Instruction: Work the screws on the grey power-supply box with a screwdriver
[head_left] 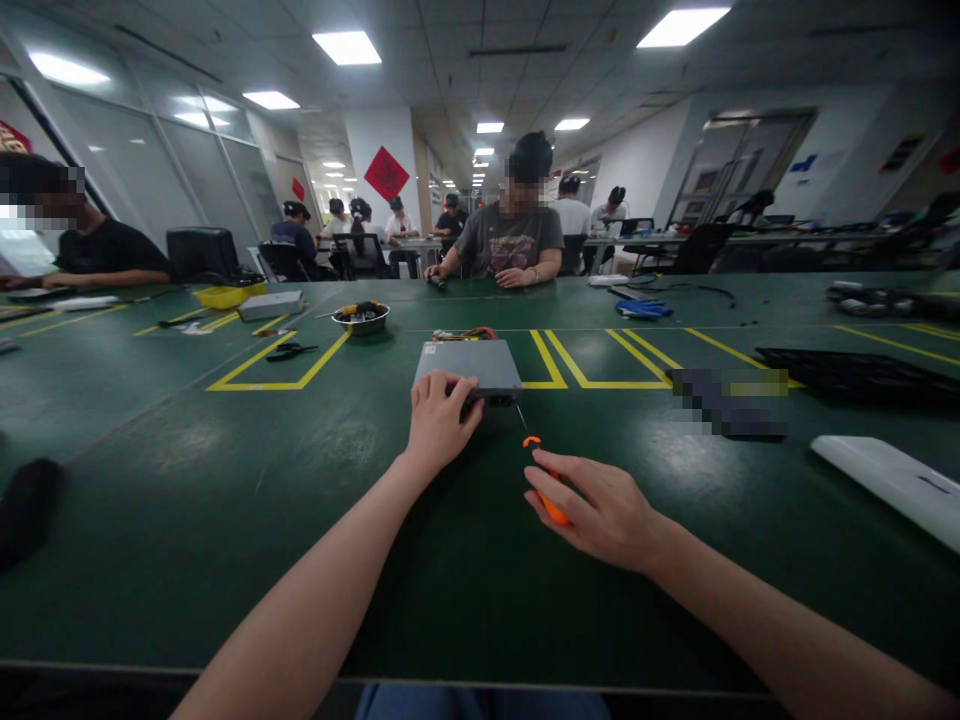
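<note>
A grey metal computer power supply (491, 362) lies flat on the green table in front of me, with coloured wires at its far side and a dark socket in its near face. My left hand (441, 415) grips its near left part, fingers on the top and thumb at the near face. In my right hand (600, 505) is a screwdriver (555, 508) with an orange and black handle. Its thin shaft points up and left to the near right corner of the power supply. Whether the tip sits in a screw is too small to tell.
A metal bowl (361, 318) with tools stands behind to the left, near black scissors-like pliers (291, 351). Blue gloves (641, 309) lie further back. To the right are a blurred dark item (724, 405) and a white casing (892, 480). A person (510, 240) sits opposite.
</note>
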